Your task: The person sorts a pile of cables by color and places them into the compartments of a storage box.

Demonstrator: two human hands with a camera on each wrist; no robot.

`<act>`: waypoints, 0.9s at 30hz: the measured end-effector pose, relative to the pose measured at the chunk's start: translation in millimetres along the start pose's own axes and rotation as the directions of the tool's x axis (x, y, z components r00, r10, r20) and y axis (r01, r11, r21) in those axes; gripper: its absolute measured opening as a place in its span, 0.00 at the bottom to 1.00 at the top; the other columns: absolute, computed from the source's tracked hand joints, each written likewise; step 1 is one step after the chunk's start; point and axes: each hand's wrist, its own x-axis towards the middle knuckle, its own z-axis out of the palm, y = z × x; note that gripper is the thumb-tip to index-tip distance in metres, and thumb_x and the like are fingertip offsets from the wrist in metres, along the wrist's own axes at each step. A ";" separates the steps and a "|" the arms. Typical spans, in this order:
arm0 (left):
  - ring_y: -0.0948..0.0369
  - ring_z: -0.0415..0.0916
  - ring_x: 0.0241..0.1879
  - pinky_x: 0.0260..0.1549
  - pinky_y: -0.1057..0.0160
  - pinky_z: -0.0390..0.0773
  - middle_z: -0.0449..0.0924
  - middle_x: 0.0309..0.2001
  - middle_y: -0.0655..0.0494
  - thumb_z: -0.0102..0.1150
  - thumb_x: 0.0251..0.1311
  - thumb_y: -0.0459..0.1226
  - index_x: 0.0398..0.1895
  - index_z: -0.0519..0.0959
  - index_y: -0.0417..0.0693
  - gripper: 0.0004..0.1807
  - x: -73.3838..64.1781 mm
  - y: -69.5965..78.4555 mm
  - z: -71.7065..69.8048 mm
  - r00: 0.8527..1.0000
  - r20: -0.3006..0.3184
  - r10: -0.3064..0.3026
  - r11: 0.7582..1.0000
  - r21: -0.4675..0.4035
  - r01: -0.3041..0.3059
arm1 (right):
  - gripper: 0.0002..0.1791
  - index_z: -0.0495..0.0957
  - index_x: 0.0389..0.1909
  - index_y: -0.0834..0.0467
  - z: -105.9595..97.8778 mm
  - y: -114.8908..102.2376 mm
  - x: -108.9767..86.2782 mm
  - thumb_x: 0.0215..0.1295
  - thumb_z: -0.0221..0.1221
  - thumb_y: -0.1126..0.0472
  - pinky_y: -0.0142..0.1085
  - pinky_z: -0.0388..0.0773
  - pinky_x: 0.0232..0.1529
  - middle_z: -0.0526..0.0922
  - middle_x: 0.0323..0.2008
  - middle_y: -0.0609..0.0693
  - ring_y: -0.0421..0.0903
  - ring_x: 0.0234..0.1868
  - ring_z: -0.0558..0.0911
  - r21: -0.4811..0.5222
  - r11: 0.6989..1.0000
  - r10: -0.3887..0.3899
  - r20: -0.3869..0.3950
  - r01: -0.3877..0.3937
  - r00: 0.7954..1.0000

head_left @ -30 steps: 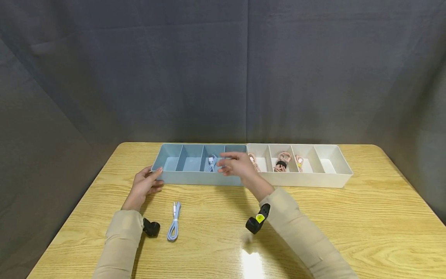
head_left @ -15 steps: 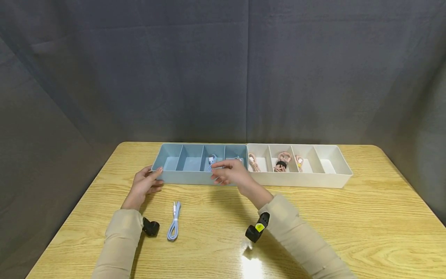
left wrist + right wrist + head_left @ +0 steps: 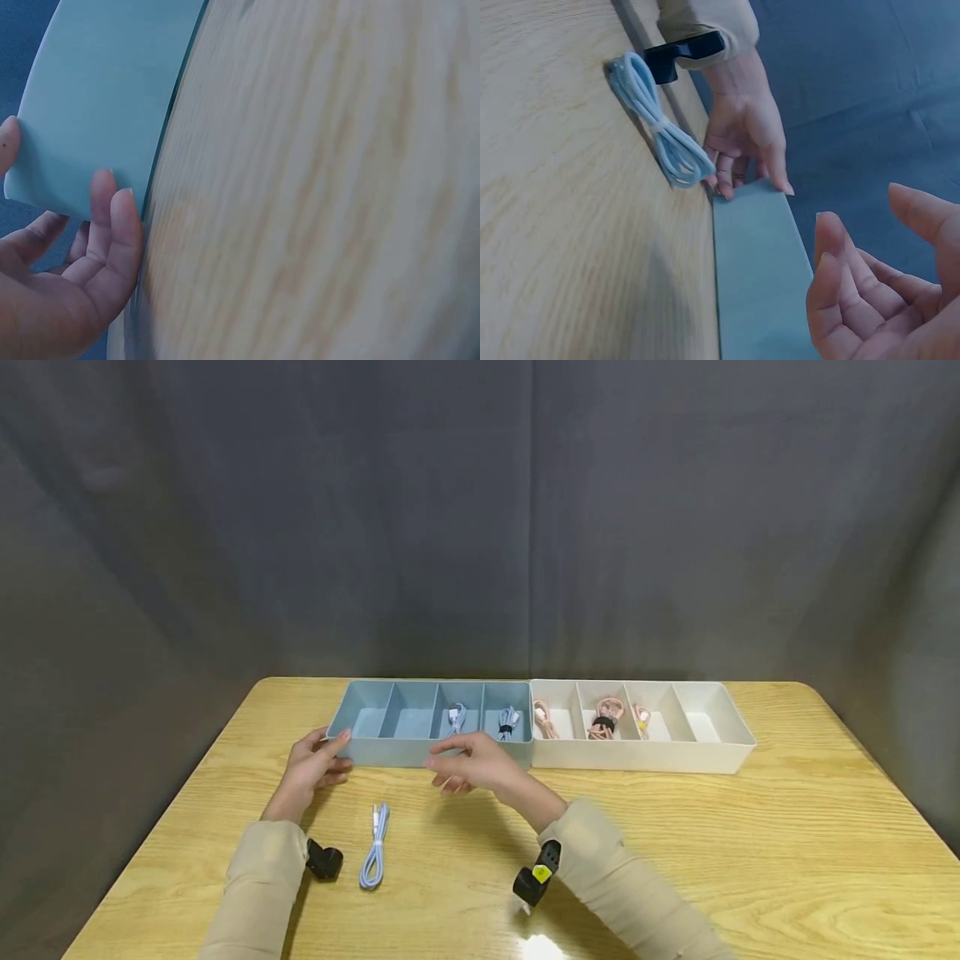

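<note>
My left hand holds the left front corner of a blue divided box, its thumb at the rim and its fingers against the end wall. In the left wrist view the fingers bend close around that corner. Empty, my right hand hovers in front of the same box with its fingers loosely bent. A coiled light-blue cable lies on the table between the forearms. Inside the box, one blue cable sits in the third compartment and another with a black strap in the fourth.
A white divided box adjoins the blue one on the right. Three of its compartments hold pink cables, one a bundle with a black strap. Dark cloth hangs behind the wooden table.
My right hand has moved left and toward me, away from the fourth blue compartment, uncovering the strapped cable there. The left hand stays at the box corner.
</note>
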 end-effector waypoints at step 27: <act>0.69 0.76 0.28 0.32 0.67 0.80 0.68 0.47 0.48 0.55 0.57 0.54 0.66 0.55 0.39 0.41 -4.1 0.6 0.2 1.000 0.025 0.015 1.000 0.012 -0.016 | 0.23 0.75 0.50 0.67 38.3 19.2 20.2 0.57 0.62 0.56 0.34 0.76 0.19 0.82 0.21 0.56 0.54 0.24 0.82 -0.062 0.993 0.100 0.015 -0.098 0.995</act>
